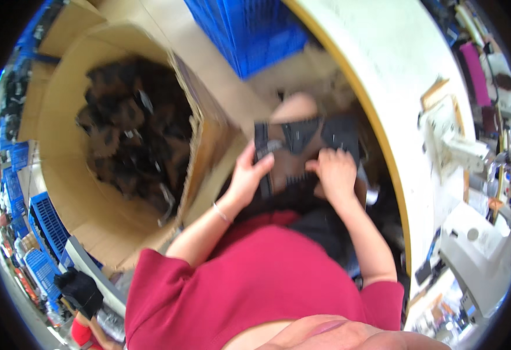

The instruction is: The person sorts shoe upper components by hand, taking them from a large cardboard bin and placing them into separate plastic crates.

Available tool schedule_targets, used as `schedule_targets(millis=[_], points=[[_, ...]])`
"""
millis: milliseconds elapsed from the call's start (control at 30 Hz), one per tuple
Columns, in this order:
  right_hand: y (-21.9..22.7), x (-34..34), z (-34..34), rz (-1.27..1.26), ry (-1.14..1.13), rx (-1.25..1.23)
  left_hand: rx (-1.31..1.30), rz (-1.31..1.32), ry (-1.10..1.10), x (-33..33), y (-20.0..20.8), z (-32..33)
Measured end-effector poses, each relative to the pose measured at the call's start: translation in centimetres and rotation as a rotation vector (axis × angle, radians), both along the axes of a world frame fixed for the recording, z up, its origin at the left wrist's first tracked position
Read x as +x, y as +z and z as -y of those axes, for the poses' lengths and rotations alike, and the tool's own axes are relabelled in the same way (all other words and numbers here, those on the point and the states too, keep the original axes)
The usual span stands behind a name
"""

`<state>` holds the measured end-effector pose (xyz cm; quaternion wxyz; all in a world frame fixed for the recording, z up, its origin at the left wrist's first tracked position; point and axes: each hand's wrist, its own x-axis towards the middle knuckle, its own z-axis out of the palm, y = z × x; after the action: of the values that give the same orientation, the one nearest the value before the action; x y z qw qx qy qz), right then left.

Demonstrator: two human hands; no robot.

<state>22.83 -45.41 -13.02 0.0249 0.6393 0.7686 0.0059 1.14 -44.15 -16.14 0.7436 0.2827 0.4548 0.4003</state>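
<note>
A flat piece of brown and black fabric, with dark triangular panels and black edges, is stretched between my hands above my lap. Its brown part looks thin and sheer. My left hand grips the left edge, thumb on top and fingers behind. Over the right side of the fabric, my right hand has its fingers curled onto the surface, pinching it near the lower right. What lies under those fingers is hidden.
A large cardboard box at my left holds a heap of similar brown and black pieces. Ahead stands a blue plastic crate. A white worktable with a yellow edge curves along my right, carrying white sewing machines. Another person is at lower left.
</note>
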Motion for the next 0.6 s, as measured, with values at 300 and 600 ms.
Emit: schedule_targets(millis=[300, 600], points=[[9.3, 0.7, -1.7, -0.269, 0.198, -0.082, 0.051, -0.165, 0.074, -2.2, 7.2, -0.7], [9.4, 13.1, -10.1, -0.957, -0.450, 0.378, 0.689, 0.056, 0.454, -6.9, 27.8, -21.2]])
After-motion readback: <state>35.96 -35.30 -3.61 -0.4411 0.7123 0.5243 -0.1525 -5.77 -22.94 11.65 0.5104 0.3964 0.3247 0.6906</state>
